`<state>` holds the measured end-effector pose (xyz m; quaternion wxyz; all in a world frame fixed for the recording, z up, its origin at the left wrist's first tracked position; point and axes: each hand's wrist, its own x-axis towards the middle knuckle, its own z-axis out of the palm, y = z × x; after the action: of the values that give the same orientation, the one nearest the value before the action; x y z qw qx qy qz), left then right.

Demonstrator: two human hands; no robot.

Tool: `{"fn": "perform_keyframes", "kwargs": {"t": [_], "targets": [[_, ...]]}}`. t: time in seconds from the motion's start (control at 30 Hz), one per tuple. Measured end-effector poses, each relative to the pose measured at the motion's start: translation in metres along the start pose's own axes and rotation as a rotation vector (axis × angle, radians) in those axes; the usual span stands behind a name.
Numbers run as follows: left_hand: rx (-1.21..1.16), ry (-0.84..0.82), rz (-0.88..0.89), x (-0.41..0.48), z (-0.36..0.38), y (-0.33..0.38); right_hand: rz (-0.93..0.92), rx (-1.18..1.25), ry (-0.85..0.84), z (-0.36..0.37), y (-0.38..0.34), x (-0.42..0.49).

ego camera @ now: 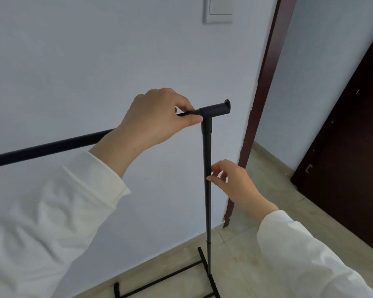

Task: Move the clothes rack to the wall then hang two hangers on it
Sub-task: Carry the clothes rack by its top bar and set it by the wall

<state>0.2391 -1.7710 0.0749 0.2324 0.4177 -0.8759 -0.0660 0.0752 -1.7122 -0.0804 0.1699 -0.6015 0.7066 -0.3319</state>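
Note:
A black metal clothes rack stands close to the pale wall, its top bar running off to the left and its foot resting on the floor. My left hand is closed around the top bar right beside the corner joint. My right hand is lower down at the upright post, thumb and fingertips loosely touching it with the fingers apart. No hangers are in view.
A dark wooden door frame runs down just right of the rack, with a dark door further right. A light switch is on the wall above. The floor is beige tile.

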Motion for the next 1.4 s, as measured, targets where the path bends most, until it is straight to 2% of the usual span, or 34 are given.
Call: {"fn": "perform_keyframes", "kwargs": {"t": [0.37, 0.67, 1.07, 1.17, 1.3, 1.4], "targets": [[0.0, -0.014, -0.074, 0.046, 0.022, -0.011, 0.014, 0.019, -0.032, 0.002, 0.016, 0.05], [-0.034, -0.05, -0.1, 0.058, 0.041, -0.004, 0.062, 0.057, -0.026, 0.005, 0.038, 0.058], [0.003, -0.006, -0.037, 0.056, 0.052, 0.007, 0.158, 0.18, 0.049, 0.006, 0.046, 0.047], [-0.072, 0.023, -0.009, 0.051, 0.054, 0.017, 0.242, 0.272, 0.112, -0.002, 0.054, 0.032], [-0.271, 0.14, 0.099, 0.045, 0.063, 0.047, 0.345, 0.341, 0.244, -0.028, 0.071, -0.004], [-0.472, 0.116, 0.189, 0.033, 0.086, 0.085, 0.408, 0.407, 0.376, -0.053, 0.089, -0.045]]}}
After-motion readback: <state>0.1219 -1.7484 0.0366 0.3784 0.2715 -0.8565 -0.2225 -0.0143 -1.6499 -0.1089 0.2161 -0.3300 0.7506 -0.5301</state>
